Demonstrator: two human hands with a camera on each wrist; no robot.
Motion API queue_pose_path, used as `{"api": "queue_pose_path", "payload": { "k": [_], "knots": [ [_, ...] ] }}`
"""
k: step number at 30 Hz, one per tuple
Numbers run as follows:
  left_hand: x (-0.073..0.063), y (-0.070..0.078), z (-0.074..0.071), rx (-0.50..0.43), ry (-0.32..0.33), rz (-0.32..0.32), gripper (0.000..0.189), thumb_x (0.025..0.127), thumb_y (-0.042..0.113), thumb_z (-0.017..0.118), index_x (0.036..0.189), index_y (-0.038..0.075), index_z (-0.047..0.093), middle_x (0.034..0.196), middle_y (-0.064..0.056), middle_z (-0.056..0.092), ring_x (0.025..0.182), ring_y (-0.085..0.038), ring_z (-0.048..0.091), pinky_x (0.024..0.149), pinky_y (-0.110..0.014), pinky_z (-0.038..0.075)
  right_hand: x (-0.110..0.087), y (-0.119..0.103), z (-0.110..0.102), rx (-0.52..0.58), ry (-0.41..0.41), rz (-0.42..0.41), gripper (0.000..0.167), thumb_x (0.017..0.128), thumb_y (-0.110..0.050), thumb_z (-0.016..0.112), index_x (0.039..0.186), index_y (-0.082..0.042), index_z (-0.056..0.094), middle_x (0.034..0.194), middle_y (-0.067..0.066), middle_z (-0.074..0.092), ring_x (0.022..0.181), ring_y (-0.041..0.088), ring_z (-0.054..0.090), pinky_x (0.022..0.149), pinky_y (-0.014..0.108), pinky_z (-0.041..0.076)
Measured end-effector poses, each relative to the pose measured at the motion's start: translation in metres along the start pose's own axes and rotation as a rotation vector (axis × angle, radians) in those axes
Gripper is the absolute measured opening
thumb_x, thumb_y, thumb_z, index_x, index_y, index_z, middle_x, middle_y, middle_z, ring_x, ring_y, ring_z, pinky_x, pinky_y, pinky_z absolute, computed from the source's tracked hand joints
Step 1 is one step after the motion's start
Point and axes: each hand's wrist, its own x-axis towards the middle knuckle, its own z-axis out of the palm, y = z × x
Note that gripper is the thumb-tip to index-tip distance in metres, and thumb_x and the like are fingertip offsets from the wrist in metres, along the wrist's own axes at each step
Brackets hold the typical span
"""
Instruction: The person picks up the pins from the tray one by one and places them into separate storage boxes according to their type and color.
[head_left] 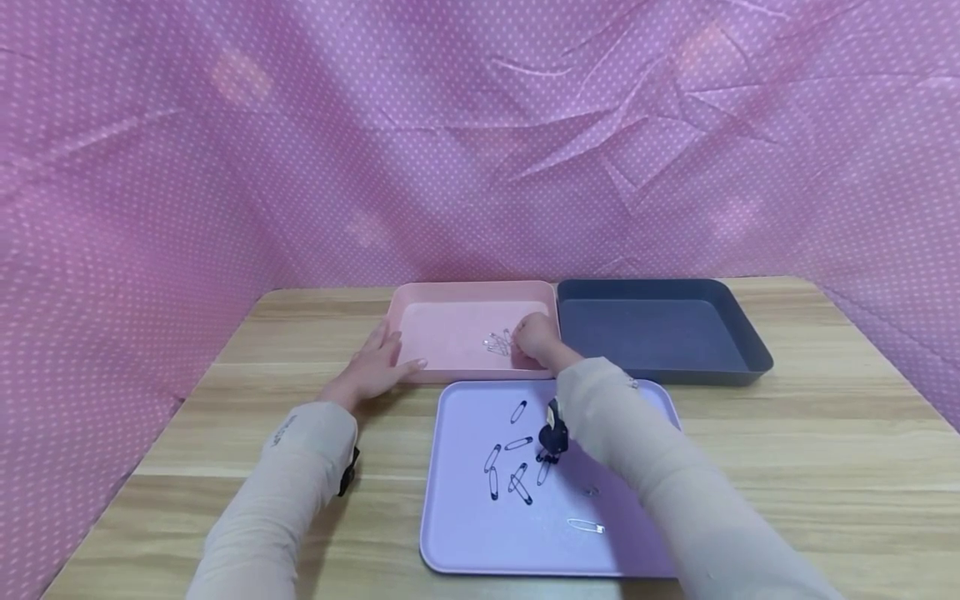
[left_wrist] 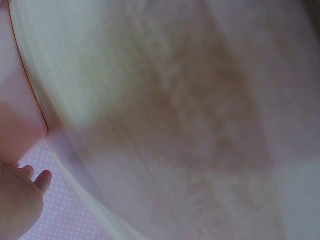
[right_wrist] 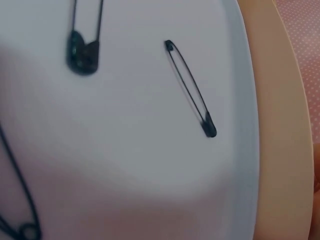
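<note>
My left hand [head_left: 372, 367] rests at the near left corner of the pink tray [head_left: 450, 290], fingers along its side and thumb stretched over the front rim. Inside that tray, at the right, my right hand [head_left: 536, 337] reaches down with bent fingers. Its fingertips are right beside a small pile of silver safety pins [head_left: 496, 343]; I cannot tell whether they pinch one. Under the right forearm lies a lilac tray [head_left: 465, 533] with several black safety pins [head_left: 518, 443] scattered on it. A silver safety pin [head_left: 586, 526] lies near its front. The right wrist view shows a black safety pin [right_wrist: 191, 90] up close.
A dark blue tray [head_left: 652, 333] stands to the right of the pink one, close against it. All the trays sit on a wooden table [head_left: 825, 433]. Pink dotted cloth [head_left: 480, 150] hangs behind and at both sides.
</note>
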Motion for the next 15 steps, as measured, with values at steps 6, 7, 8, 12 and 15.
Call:
{"api": "queue_pose_path", "payload": {
  "k": [6,7,8,12,15],
  "knots": [
    [0.0,0.0,0.0,0.003,0.007,0.002,0.09,0.078,0.065,0.036,0.136,-0.001,0.017,0.142,-0.015,-0.011,0.128,-0.031,-0.006,0.098,-0.053,0.006,-0.006,-0.002,-0.005,-0.008,-0.012,-0.034,0.012,0.081,0.002,0.049,0.073,0.002,0.058,0.058,0.006,0.051,0.05,0.012,0.046,0.044,0.02,0.038],
    [0.0,0.0,0.0,0.004,0.008,0.003,0.09,0.078,0.065,0.036,0.136,-0.001,0.018,0.142,-0.015,-0.011,0.128,-0.032,-0.006,0.098,-0.053,0.006,-0.007,-0.003,-0.006,-0.007,-0.016,-0.047,0.013,0.08,0.002,0.048,0.072,0.002,0.058,0.057,0.006,0.05,0.049,0.012,0.045,0.043,0.02,0.038],
    [-0.001,0.001,-0.001,0.003,0.008,0.002,0.09,0.078,0.065,0.037,0.136,-0.001,0.018,0.142,-0.016,-0.011,0.128,-0.032,-0.005,0.098,-0.053,0.007,-0.008,-0.004,-0.008,0.0,-0.022,-0.06,0.013,0.081,0.002,0.048,0.072,0.003,0.057,0.058,0.006,0.05,0.049,0.012,0.045,0.043,0.02,0.037],
    [-0.002,0.001,-0.001,0.009,0.01,0.001,0.09,0.078,0.065,0.037,0.136,-0.001,0.018,0.142,-0.016,-0.01,0.128,-0.032,-0.005,0.099,-0.052,0.007,-0.016,-0.006,-0.017,-0.003,-0.03,-0.11,0.013,0.083,0.0,0.047,0.078,0.004,0.058,0.064,0.006,0.051,0.056,0.014,0.047,0.049,0.021,0.039],
    [-0.002,0.0,0.0,0.014,0.011,0.004,0.09,0.078,0.066,0.036,0.136,-0.001,0.018,0.142,-0.015,-0.01,0.128,-0.032,-0.005,0.099,-0.051,0.007,-0.021,-0.008,-0.024,-0.049,-0.014,-0.137,0.012,0.083,-0.004,0.05,0.084,0.002,0.06,0.072,0.008,0.055,0.064,0.016,0.051,0.056,0.023,0.043]
  ]
}}
